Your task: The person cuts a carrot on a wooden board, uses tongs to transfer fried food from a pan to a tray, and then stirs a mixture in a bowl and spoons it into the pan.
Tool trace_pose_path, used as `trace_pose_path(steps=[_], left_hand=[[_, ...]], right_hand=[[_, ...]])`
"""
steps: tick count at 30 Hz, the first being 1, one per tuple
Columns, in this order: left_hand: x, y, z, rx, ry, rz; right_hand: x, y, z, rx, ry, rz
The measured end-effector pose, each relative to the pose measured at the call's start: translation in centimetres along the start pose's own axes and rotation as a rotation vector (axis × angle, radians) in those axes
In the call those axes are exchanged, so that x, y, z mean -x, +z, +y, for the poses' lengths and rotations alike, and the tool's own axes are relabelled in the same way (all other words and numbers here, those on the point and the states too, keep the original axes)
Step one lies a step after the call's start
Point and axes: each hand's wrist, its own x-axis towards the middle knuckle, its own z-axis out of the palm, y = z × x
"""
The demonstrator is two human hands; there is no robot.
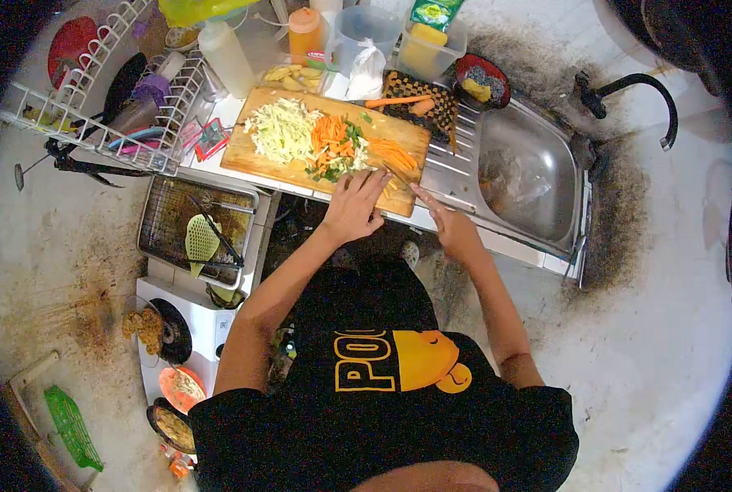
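Note:
On the wooden cutting board (243, 156) lie shredded pale green cabbage (282, 131), carrot strips (333, 138) and some chopped green leaves (354, 134). More carrot strips (394, 152) are near the board's right side. My left hand (354, 205) rests at the board's front edge, its fingertips over small pieces beside those strips; whether it pinches any is hidden. My right hand (456, 230) is wrapped round the handle of a knife (400, 177), whose blade points left over the board, close to my left fingertips.
Right of the board is a steel sink (526, 176) with a black faucet (628, 82). Behind stand an orange bottle (305, 34), a white bottle (225, 59) and plastic tubs (366, 37). A white dish rack (169, 123) and a wire-basket fryer (198, 225) are left.

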Motion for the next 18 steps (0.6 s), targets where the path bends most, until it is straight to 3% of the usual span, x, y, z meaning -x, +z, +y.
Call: trace_pose_path(steps=[6,12,14,15,17,18], left_hand=[[0.0,0.2,0.0,0.022,-0.010,0.026],[0.1,0.7,0.0,0.024,-0.045,-0.023],[0.0,0.7,0.0,0.019,-0.034,-0.012],[0.0,0.8,-0.1,0.015,-0.037,-0.013],[0.0,1.0,0.0,0.036,-0.033,0.003],[0.1,1.0,0.0,0.031,-0.033,0.001]], right_hand=[[-1.7,-0.5,3.2,0.306,-0.052,-0.118],[-2.1,-2.6,0.9,0.206,-0.052,-0.281],[-1.8,-1.5,1.5,-0.062,-0.261,-0.065],[-1.9,-2.0,1.0,-0.065,-0.266,-0.066],[-2.0,-3.2,0.0,-0.040,-0.061,-0.279],[-2.3,-2.5,0.3,-0.044,-0.064,-0.278]])
